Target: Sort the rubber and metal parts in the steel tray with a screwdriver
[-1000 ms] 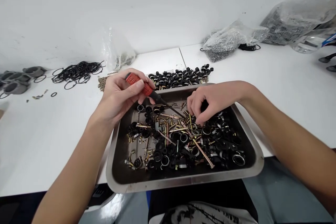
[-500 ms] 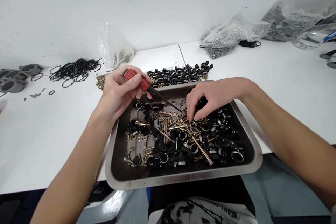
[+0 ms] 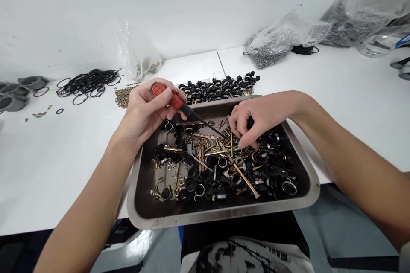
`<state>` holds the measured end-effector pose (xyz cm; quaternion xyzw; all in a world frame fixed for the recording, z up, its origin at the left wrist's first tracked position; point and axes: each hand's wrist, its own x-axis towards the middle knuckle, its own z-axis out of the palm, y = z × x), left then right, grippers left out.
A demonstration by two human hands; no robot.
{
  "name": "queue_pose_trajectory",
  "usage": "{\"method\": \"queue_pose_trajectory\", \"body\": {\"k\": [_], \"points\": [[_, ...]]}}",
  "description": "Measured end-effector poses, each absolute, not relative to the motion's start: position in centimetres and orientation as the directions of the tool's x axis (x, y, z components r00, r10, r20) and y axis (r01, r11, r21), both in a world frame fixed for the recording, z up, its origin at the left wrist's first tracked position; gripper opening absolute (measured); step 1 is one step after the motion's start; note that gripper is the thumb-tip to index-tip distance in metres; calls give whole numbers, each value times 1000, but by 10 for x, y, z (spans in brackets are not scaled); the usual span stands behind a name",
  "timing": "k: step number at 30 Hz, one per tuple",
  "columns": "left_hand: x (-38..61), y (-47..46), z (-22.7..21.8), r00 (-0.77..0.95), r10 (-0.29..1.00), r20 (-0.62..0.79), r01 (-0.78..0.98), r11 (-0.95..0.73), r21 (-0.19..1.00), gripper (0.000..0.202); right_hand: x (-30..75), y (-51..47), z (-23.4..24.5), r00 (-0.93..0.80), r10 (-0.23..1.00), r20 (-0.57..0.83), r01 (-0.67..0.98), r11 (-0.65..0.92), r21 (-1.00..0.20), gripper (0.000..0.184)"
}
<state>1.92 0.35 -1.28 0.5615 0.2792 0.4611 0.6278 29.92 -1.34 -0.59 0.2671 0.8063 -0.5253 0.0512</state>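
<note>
My left hand (image 3: 149, 108) is wrapped round the red and black handle of a screwdriver (image 3: 174, 100), over the tray's far left part. Its thin dark shaft slants down to the right, its tip above loose bolts. On the right, my right hand (image 3: 248, 121) reaches down among the parts with curled fingers, thumb close to the fingertips; what they grip, if anything, is hidden. Beneath both hands is a metal tray (image 3: 224, 217) holding black ring-shaped parts (image 3: 200, 190), springs, brass-coloured screws and long bolts (image 3: 246, 180).
Behind the tray lies a pile of black assembled parts (image 3: 218, 89). To the left are small brass pieces (image 3: 124, 96), black rings (image 3: 91, 82), grey ring parts (image 3: 14, 94) and a clear bag (image 3: 141, 57). Bags of grey pieces (image 3: 272, 49) stand at the back right.
My right hand has shifted slightly right, its fingers curling further in among the parts. My left hand keeps the screwdriver in nearly the same pose.
</note>
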Motion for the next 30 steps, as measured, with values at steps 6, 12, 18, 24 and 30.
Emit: {"method": "queue_pose_trajectory", "body": {"k": [6, 12, 18, 24, 30], "points": [[16, 4, -12, 421, 902, 99, -264, 17, 964, 18, 297, -13, -4, -845, 400, -354, 499, 355, -791, 51], [13, 3, -13, 526, 849, 49, -153, 38, 987, 27, 298, -13, -3, -852, 394, -345, 489, 364, -793, 50], [15, 2, -10, 529, 848, 20, -158, 76, 984, 23, 298, -13, -2, -856, 388, -342, 486, 379, -788, 52], [10, 6, -10, 505, 863, 2, -177, 102, 979, 21, 299, -13, -3, -845, 402, -352, 497, 352, -793, 54], [3, 12, -14, 613, 784, 96, -154, -1, 988, 23, 299, -12, -3, -858, 391, -333, 476, 362, -802, 50]]}}
